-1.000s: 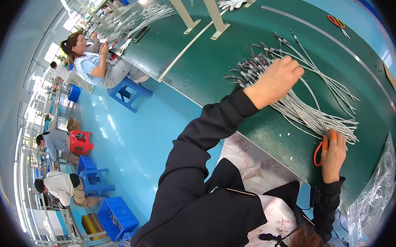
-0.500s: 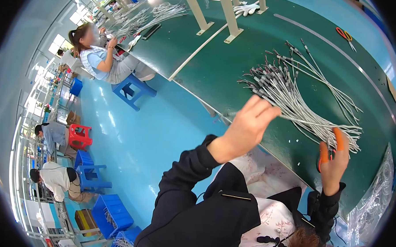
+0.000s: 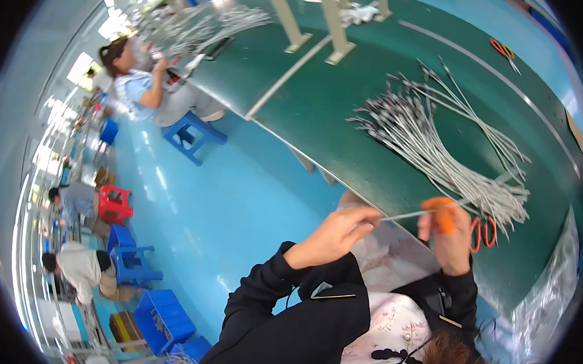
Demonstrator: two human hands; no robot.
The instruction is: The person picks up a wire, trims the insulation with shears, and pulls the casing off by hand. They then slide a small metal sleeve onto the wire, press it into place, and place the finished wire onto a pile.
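A grey cable (image 3: 402,215) is stretched between my two hands, just in front of the table's near edge. My left hand (image 3: 333,235) pinches one end of it. My right hand (image 3: 451,237), with orange covers on some fingers, is closed around the cable farther along; its tail beyond the fingers overlaps the pile and is hard to trace. Behind the right hand lies a large pile of grey cables (image 3: 433,153) with dark sleeves and bare wire ends pointing away from me. Red-handled scissors (image 3: 483,233) lie right beside my right hand.
A smaller group of cables (image 3: 474,117) lies beyond the pile on the green table (image 3: 308,126). Farther off are a long ruler (image 3: 468,52), orange-and-yellow scissors (image 3: 505,52), beige posts (image 3: 332,27) and a white glove (image 3: 360,14). Clear plastic (image 3: 550,297) hangs at right. A co-worker (image 3: 138,88) sits at far left.
Both hands have drawn back toward me, bringing one cable away from the pile. My left hand moved down and left, my right hand left, uncovering the red-handled scissors.
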